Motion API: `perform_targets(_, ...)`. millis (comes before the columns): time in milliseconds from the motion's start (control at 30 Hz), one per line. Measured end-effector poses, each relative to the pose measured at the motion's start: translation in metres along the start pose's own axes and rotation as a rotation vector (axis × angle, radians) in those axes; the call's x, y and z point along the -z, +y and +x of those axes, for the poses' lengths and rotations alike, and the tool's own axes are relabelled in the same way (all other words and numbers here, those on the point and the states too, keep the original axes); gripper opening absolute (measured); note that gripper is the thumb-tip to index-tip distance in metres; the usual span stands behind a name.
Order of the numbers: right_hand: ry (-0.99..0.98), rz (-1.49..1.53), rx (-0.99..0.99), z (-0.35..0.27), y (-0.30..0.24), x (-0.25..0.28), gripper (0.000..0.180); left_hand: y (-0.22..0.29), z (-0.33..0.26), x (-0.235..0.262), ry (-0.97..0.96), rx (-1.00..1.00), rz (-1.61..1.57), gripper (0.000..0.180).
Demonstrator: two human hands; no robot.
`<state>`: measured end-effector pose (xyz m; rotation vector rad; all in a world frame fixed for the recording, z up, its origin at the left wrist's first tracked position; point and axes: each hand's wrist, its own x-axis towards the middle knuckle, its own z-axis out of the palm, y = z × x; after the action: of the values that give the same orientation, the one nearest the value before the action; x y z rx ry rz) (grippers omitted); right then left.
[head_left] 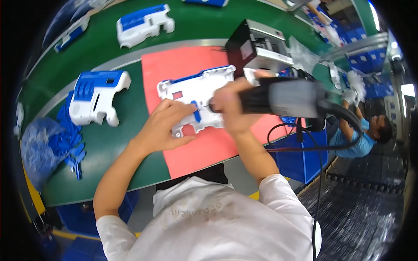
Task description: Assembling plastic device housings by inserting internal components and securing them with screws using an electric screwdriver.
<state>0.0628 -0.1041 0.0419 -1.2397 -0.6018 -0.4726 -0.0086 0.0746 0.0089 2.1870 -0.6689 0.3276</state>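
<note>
A white plastic housing [191, 90] with a blue edge lies inner side up on a red mat [191, 154]. My left hand [162, 124] steadies its near left part, the thumb by the near edge and the fingertips at a small blue plastic piece [196, 113] set in the housing. In my right hand [230, 108], blurred by motion, is a black electric screwdriver [270, 96]. It lies nearly level, its tip pointing left over the housing beside the blue piece. Whether the tip touches anything cannot be made out.
A black and silver boxy machine [261, 45] stands beyond the mat. Left are a white-and-blue housing [98, 95] and a plastic bag [41, 145] with loose blue pieces [65, 130]. Another housing [145, 25] is farther back. The screwdriver's cable [348, 126] loops right; a co-worker [361, 135] is beyond.
</note>
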Motion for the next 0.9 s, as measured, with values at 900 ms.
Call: perform_targets(900, -0.211, 0.036, -0.144, 0.007, -0.025, 0.016, 0.07, 0.016, -0.003, -0.019, -0.011, -0.06, 0.257, 0.049)
